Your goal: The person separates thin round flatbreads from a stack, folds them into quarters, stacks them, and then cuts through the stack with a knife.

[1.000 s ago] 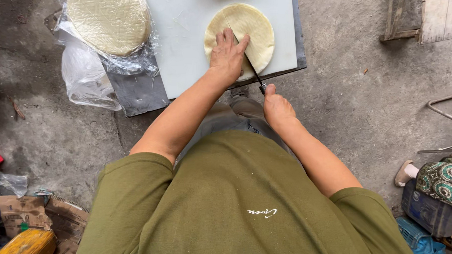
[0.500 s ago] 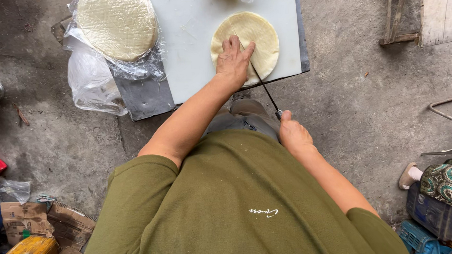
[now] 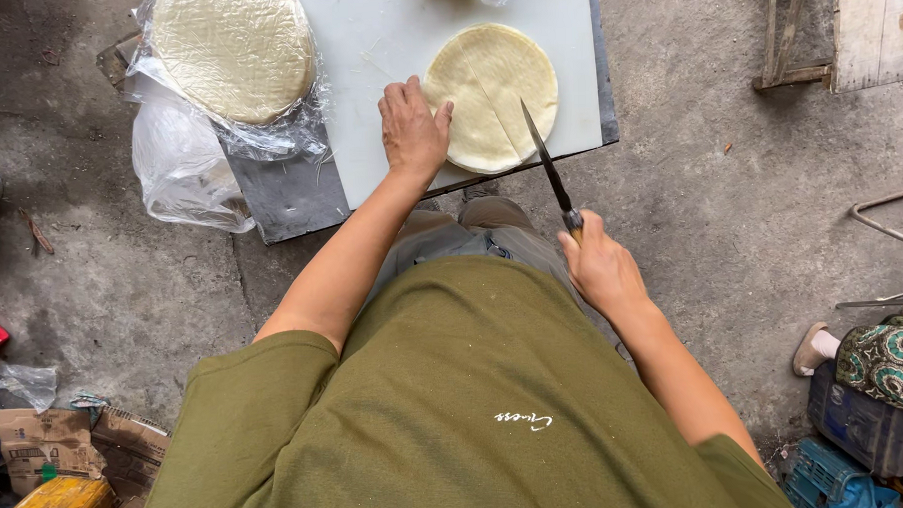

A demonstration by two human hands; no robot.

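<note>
— What's in frame? — My left hand lies flat, fingers spread, on the white cutting board, its fingertips just touching the near edge of the round pale flatbread. My right hand is closed around the handle of a long knife, the blade raised with its tip over the round.

— The risk? — As I judge it, those fingertips sit close to the blade's line; a slip could nick them, or the loosely pinned round could skid across the board.

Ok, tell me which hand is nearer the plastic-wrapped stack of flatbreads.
Left. The left hand rests on the white board, right of the wrapped stack. The right hand holds the knife, farther away.
</note>
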